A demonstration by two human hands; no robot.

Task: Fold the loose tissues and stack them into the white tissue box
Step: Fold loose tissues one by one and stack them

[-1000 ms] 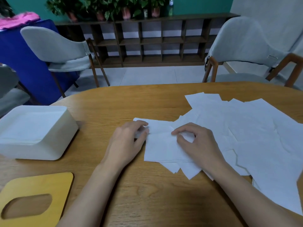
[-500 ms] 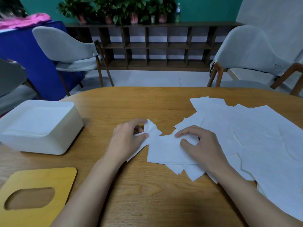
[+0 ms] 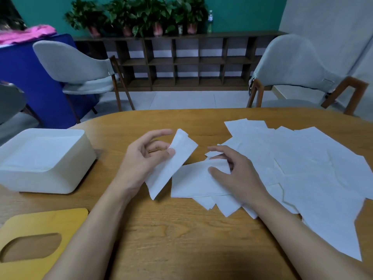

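Observation:
My left hand (image 3: 145, 158) pinches a folded white tissue (image 3: 173, 162) between thumb and fingers and holds it tilted just above the table. My right hand (image 3: 232, 170) rests with curled fingers on another tissue (image 3: 193, 182) lying flat at the near edge of the loose tissue pile (image 3: 312, 168). The pile spreads over the right half of the table. The open white tissue box (image 3: 66, 174) stands at the left, with white tissues inside it.
The yellow wooden box lid (image 3: 40, 225) with an oval slot lies at the near left corner. The wooden table (image 3: 181, 239) has bare surface in front of my arms. Grey chairs (image 3: 292, 63) stand beyond the far edge, before a dark shelf with plants.
My left hand has lifted the folded tissue off the table and raised it leftward, away from the pile. My right hand stayed on the flat tissue, its fingers now more curled.

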